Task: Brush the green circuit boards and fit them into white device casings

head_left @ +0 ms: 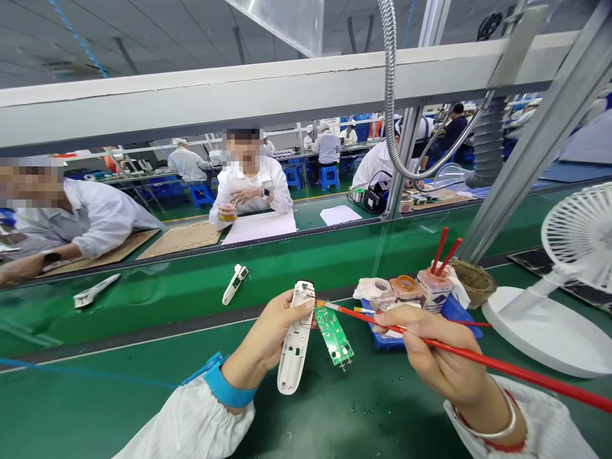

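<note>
My left hand is closed around a long white plastic housing, held upright with its hollow inner side towards me. A green circuit board hangs beside the housing, to its right, with thin wires near its upper end. Between thumb and fingers my right hand grips a red-handled paintbrush. Its bristle tip is at the top of the board, close to the housing's right edge and my left thumb. Whether the bristles touch the board or a wire I cannot tell.
A blue tray holds several small jars, one with red sticks. Right of it stand a brown bowl and a white fan. White housing parts lie on the green conveyor belt. Co-workers sit across it.
</note>
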### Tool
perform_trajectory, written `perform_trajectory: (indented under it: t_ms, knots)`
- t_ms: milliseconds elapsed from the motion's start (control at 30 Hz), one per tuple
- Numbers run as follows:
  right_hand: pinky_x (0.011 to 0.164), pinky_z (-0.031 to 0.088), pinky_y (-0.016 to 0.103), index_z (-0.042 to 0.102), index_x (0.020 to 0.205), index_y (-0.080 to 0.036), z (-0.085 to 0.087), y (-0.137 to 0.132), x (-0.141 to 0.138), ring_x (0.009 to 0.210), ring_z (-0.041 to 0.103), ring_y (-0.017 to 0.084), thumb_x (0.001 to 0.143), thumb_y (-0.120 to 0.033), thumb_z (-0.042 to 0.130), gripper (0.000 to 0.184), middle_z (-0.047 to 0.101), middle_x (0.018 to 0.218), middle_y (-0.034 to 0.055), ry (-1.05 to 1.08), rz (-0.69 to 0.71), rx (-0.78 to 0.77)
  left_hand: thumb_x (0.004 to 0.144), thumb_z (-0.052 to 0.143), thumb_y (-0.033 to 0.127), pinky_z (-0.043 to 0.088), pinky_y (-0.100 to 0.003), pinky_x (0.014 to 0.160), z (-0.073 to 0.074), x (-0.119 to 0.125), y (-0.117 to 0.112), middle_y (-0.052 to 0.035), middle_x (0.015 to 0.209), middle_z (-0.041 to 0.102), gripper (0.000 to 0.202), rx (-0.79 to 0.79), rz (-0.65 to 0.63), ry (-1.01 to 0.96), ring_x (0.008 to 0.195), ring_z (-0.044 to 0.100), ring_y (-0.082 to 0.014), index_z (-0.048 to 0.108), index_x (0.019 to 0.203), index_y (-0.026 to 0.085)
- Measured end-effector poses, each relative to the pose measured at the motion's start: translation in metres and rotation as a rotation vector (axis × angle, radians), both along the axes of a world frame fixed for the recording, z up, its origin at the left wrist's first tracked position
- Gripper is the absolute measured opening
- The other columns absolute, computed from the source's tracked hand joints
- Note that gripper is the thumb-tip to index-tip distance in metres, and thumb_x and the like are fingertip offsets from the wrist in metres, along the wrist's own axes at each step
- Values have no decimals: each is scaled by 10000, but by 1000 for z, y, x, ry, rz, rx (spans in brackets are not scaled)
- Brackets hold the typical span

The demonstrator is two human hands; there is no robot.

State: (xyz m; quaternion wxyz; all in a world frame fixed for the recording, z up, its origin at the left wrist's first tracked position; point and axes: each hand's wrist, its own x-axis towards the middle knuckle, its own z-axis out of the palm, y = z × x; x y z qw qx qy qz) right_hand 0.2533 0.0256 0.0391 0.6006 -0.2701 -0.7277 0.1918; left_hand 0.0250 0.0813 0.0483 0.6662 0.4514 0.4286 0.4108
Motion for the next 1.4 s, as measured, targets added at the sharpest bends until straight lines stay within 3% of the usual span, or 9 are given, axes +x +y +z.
perform_trajectory:
  t_ms: [300, 400, 533, 667, 767, 1067, 1167, 1267, 1400]
  knots:
    - [655, 558, 379, 642, 687, -251, -6, 6, 10, 728, 681, 243, 683, -141, 686, 118, 728, 806, 39, 69, -138, -170, 622, 773, 243, 470, -213, 614, 3, 0, 7, -30, 779, 649, 242, -28, 49, -64, 628, 588, -105, 616, 781, 148]
    - [597, 555, 365, 620, 719, -257, -1, 12, 9, 618, 663, 205, 754, -258, 662, 55, 721, 762, 32, 251, -233, -155, 627, 770, 237, 478, -212, 623, 4, -1, 18, -26, 786, 659, 248, -12, 81, -83, 620, 592, -100, 617, 802, 150]
    - [599, 565, 360, 524, 832, -272, 12, 19, 3, 529, 648, 169, 792, -313, 648, 136, 699, 680, -21, 601, -298, -117, 625, 769, 230, 484, -231, 651, 2, 3, 27, -22, 783, 662, 266, 17, 80, -68, 634, 598, -108, 610, 824, 154]
    - [537, 568, 336, 470, 824, -241, 11, 33, 0, 547, 663, 178, 766, -366, 671, 244, 707, 724, 7, 610, -202, -343, 635, 756, 249, 475, -241, 634, 2, 9, 27, -19, 767, 658, 250, 53, 9, -39, 626, 587, -115, 607, 815, 160]
    - [556, 577, 338, 470, 812, -245, 6, 40, 1, 587, 674, 182, 757, -366, 679, 247, 707, 728, 2, 592, -184, -406, 646, 746, 262, 462, -237, 618, 4, 8, 26, -13, 719, 648, 227, 85, -61, -13, 621, 579, -119, 602, 792, 166]
    - [513, 587, 300, 542, 808, -210, 5, 43, 9, 534, 660, 158, 839, -241, 596, 69, 693, 692, 2, 520, -187, -197, 650, 757, 248, 485, -229, 681, 7, -2, 29, -43, 847, 691, 280, 102, -100, -9, 711, 619, -128, 617, 878, 166]
    - [552, 596, 289, 548, 815, -207, 1, 48, 11, 580, 674, 154, 837, -211, 598, 54, 692, 708, -1, 436, -267, -153, 656, 753, 241, 494, -229, 678, 3, -4, 33, -41, 836, 687, 260, 85, -115, -39, 700, 617, -122, 620, 863, 158]
    - [561, 598, 267, 569, 812, -203, -3, 52, 15, 588, 678, 150, 829, -235, 611, 55, 682, 683, -1, 341, -381, -191, 664, 740, 234, 510, -252, 666, -6, -6, 52, -38, 838, 673, 237, 33, -70, -20, 649, 608, -116, 627, 856, 151]
    - [537, 603, 276, 565, 803, -188, -1, 54, 17, 561, 675, 157, 829, -324, 603, 144, 686, 693, 19, 376, -423, -280, 787, 622, 206, 513, -238, 674, -24, -2, 119, -43, 855, 652, 121, 38, 110, 177, 682, 614, -106, 623, 875, 123]
